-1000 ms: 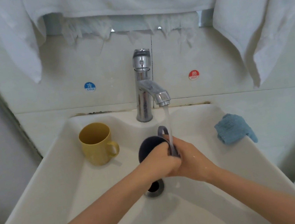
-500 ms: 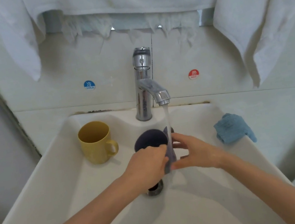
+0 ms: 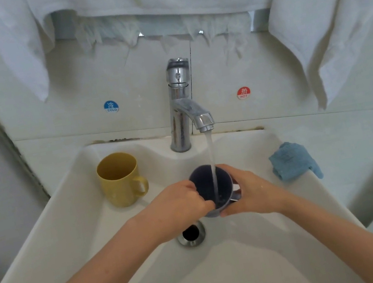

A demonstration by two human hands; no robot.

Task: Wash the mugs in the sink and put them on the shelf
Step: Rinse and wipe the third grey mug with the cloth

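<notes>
**Dark mug held under the running tap**

The dark blue mug (image 3: 204, 185) is held over the sink (image 3: 72, 234), mouth up under the stream, its wall gripped by the left hand (image 3: 181, 204) and the right hand (image 3: 254, 191). Wet, it is judged light, rigid and slippery, and best taken by the handle. Two mugs are counted, the yellow mug (image 3: 119, 179) standing upright at the left, and one blue cloth (image 3: 291, 161).

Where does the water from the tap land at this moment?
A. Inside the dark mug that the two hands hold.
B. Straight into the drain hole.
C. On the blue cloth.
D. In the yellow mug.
A: the water from the tap runs into the open mouth of the dark mug, gripped by the left hand and the right hand.
</notes>
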